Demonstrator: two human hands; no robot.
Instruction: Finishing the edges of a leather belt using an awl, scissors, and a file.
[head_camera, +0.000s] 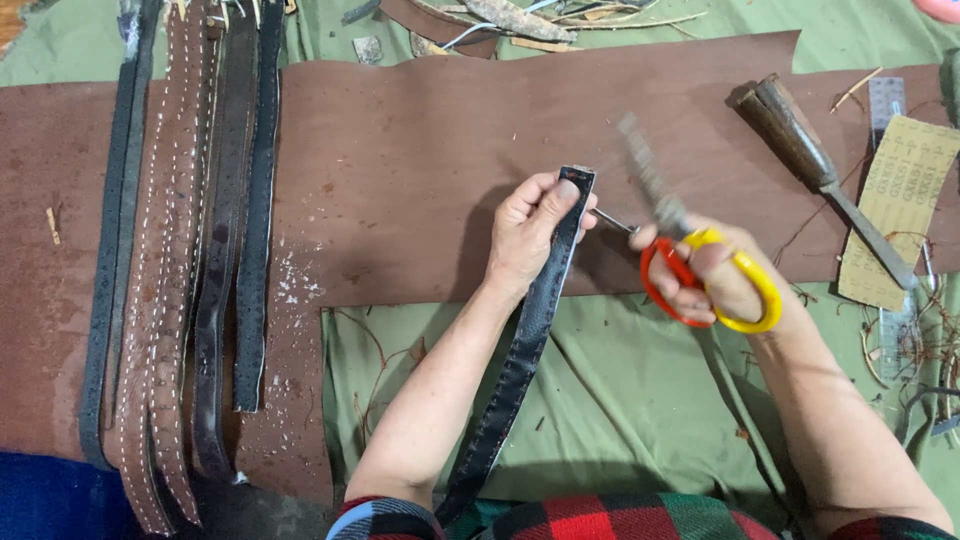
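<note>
My left hand (530, 232) grips the top end of a long black leather strap (520, 350) that runs down toward my body. My right hand (722, 272) holds scissors (690, 262) with one red and one yellow handle loop. The scissor blades are spread and blurred, their tips close to the strap's upper right edge beside my left thumb. Both hands hover over a large brown leather sheet (400, 180).
Several stitched black and brown leather straps (190, 250) lie side by side at the left. A wooden-handled metal tool (815, 165) and a strip of sandpaper (900, 205) lie at the right. Green cloth (620, 390) covers the table; scraps and threads lie along the far edge.
</note>
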